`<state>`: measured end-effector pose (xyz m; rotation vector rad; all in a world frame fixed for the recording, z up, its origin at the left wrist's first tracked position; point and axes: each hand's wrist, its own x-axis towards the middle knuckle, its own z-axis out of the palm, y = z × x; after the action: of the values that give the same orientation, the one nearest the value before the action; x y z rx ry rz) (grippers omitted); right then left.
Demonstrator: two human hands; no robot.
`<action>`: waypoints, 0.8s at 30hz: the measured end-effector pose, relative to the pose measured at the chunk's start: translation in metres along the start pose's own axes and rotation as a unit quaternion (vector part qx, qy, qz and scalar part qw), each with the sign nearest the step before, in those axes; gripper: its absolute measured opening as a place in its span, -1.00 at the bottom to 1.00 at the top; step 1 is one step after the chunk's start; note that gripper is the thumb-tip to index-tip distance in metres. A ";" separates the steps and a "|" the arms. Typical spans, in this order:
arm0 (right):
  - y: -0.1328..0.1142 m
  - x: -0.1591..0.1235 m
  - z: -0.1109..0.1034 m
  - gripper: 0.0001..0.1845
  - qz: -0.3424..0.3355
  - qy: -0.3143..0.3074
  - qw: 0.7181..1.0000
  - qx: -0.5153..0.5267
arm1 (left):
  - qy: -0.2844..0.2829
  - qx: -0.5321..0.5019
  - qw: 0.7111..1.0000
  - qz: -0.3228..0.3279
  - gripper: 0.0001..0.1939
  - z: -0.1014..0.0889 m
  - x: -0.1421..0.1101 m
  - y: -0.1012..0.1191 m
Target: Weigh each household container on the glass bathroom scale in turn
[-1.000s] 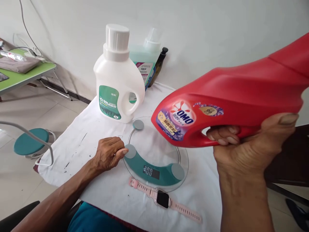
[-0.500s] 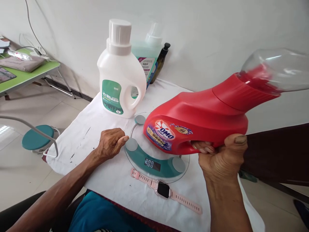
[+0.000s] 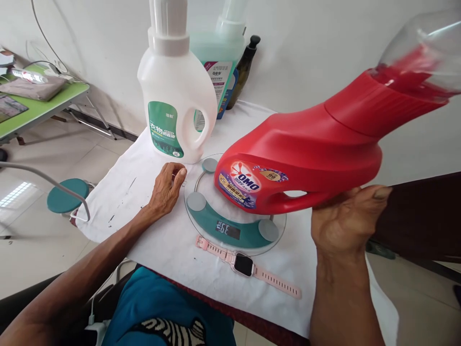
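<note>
Red bottle [image 3: 306,149]: tilted, low end over the scale [image 3: 248,233], perhaps partly borne by it
Right hand [image 3: 342,221]: beneath the red bottle, likely propping its raised end; fingers mostly hidden, cannot tell if clamped
Left hand [image 3: 166,192]: beside the scale, fingers curled together, nothing held
Watch [image 3: 244,264]: flat, near the scale

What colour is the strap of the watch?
The strap is pink, seen best in the head view.

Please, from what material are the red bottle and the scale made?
Red bottle: probably plastic with a satin finish, from its soft highlights and formed-in handle.
Scale: a clear, glossy plate, glass or perhaps acrylic, as the cloth shows through it.
</note>
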<state>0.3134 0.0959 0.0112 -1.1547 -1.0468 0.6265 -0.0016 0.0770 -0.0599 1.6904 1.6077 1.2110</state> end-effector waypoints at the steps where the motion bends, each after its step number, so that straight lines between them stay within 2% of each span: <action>1: 0.007 0.001 -0.007 -0.22 0.001 0.008 1.000 -0.001 | -0.005 0.001 1.000 -0.010 -0.43 0.002 0.002 -0.002; 3: 0.024 0.001 -0.021 -0.26 0.009 0.025 0.999 -0.019 | -0.019 0.007 0.999 -0.025 -0.43 0.006 0.008 -0.005; 6: 0.052 -0.004 -0.041 -0.29 0.060 0.042 0.996 -0.055 | -0.043 0.016 0.998 -0.038 -0.42 0.011 0.018 -0.006; 9: 0.074 -0.008 -0.052 -0.22 0.112 0.056 0.992 -0.035 | -0.048 0.030 0.998 -0.024 -0.37 0.014 0.028 -0.007; 11: 0.082 -0.008 -0.055 -0.20 0.125 0.068 0.990 -0.014 | -0.042 0.034 0.998 -0.013 -0.32 0.014 0.032 -0.009; 17: 0.087 -0.006 -0.057 -0.21 0.106 0.047 0.993 -0.029 | -0.044 0.028 0.999 -0.013 -0.24 0.012 0.038 -0.016; 24: 0.080 -0.011 -0.053 -0.21 0.095 0.039 0.994 -0.044 | -0.057 0.045 0.997 0.002 -0.33 0.011 0.039 -0.014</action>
<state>0.3650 0.0897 -0.0697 -1.3569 -0.9116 0.6838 -0.0028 0.1195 -0.0670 1.7861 1.6118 1.0390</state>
